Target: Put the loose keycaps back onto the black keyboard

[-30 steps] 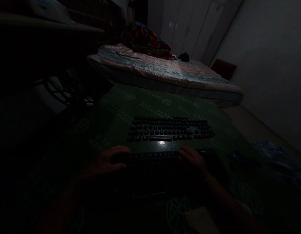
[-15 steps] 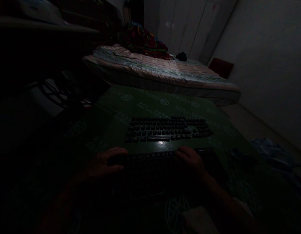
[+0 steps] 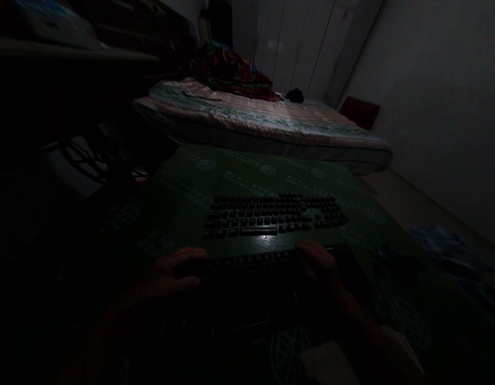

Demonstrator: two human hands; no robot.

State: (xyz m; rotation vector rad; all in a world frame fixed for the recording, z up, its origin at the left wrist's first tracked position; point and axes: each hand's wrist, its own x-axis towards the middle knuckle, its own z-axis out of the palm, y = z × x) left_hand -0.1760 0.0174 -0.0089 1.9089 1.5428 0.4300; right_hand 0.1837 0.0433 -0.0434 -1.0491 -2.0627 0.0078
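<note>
A dark keyboard base (image 3: pixel 239 289) lies in front of me in deep shadow, with a row of small raised parts faintly visible along its far edge. My left hand (image 3: pixel 173 274) grips its left end, thumb over the near side and fingers at the far corner. At the far edge, right of the middle, my right hand (image 3: pixel 317 264) is closed, its fingertips pressed together; what they hold, if anything, is hidden. Beyond the base, black keycaps (image 3: pixel 258 231) lie in rows in a keyboard layout, with a long space bar in the front row.
A green table (image 3: pixel 247 182) with printed globe emblems carries everything. Cloth (image 3: pixel 443 248) lies to the right, and a pale piece (image 3: pixel 327 363) sits near the front edge. A bed (image 3: pixel 267 117) stands behind the table. Spoked wheel-like metalwork (image 3: pixel 87 160) shows at left.
My right hand has shifted a little to the right along the keyboard base's far edge. My left hand keeps its hold, and the view has tilted slightly.
</note>
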